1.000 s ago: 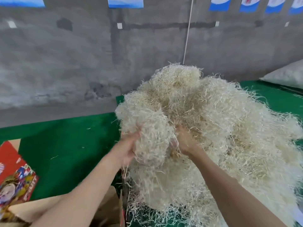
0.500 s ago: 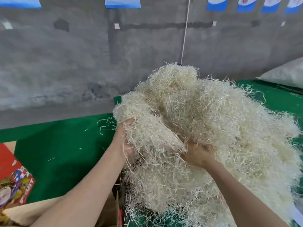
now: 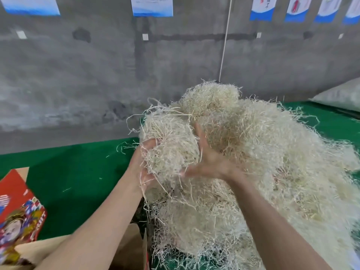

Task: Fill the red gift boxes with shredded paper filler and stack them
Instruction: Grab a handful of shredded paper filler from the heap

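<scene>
A big heap of pale shredded paper filler [image 3: 272, 162] lies on the green table cover [image 3: 78, 172]. A clump of filler [image 3: 171, 151] sits between my two hands at the heap's left edge. My left hand [image 3: 143, 164] grips the clump from the left, thumb on top and fingers curled underneath. From the right, my right hand [image 3: 206, 162] presses against it with a straight forefinger and spread thumb; its other fingers are buried in filler. A red gift box [image 3: 17, 211] with a printed picture lies at the lower left, partly out of view.
Brown cardboard flaps [image 3: 126, 250] stand below my left forearm at the bottom edge. A white sack [image 3: 341, 94] rests at the far right. A grey concrete wall [image 3: 97, 75] with blue-and-white posters runs behind the table. Loose strands lie on the green cover.
The right hand has come up out of the heap and opened against the clump's right side. The left hand has kept its hold, and the clump has pulled away from the heap.
</scene>
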